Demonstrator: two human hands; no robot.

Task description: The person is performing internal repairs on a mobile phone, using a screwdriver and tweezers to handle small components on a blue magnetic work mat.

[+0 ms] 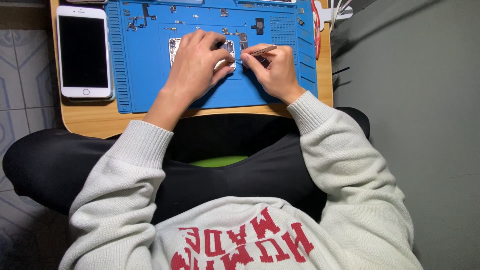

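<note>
The left hand is pressing the opened phone steady on the mat, while the right hand is pinching tweezers over it.

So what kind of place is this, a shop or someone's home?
Probably a home phone-repair spot: a blue repair mat on a small wooden table, an opened phone under the left hand, and tweezers in the right hand.

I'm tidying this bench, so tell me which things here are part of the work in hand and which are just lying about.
In use:
- left hand steadying the opened phone body
- right hand holding the tweezers
- blue repair mat under them

Lying about:
- white phone, screen dark, left of the mat
- small loose parts along the mat's top
- red-handled tool at the right edge
</note>
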